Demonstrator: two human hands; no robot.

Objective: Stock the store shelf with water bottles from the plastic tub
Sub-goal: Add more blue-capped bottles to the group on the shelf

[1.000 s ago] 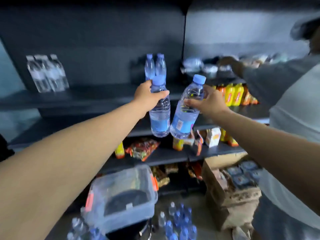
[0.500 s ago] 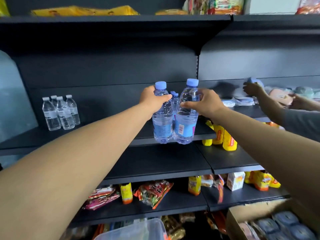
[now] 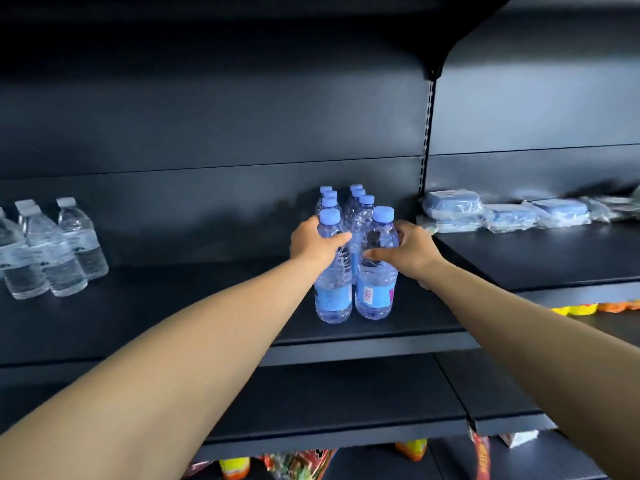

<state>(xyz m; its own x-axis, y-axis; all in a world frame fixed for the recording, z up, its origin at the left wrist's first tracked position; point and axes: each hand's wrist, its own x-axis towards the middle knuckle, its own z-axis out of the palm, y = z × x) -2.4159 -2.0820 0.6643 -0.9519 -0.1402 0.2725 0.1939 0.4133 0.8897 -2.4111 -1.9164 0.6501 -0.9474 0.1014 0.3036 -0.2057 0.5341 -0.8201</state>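
Note:
Two blue-capped water bottles stand upright side by side on the dark shelf [image 3: 194, 317]. My left hand [image 3: 313, 244] grips the left bottle [image 3: 332, 292] around its upper body. My right hand [image 3: 408, 252] wraps the right bottle [image 3: 375, 289] the same way. Both bottles rest on the shelf board near its front edge. Behind them stand two rows of several more blue-capped bottles [image 3: 356, 202], partly hidden by the front pair. The plastic tub is out of view.
Several clear white-capped bottles [image 3: 52, 251] stand at the shelf's left end. Wrapped blue packets [image 3: 502, 211] lie on the neighbouring shelf to the right. A bare shelf [image 3: 346, 393] runs below, and snack packs [image 3: 298, 464] show at the bottom edge.
Both hands have carried their bottles forward and set them down on the shelf in front of the standing rows. The view has tilted up; the other person's hands are gone from view.

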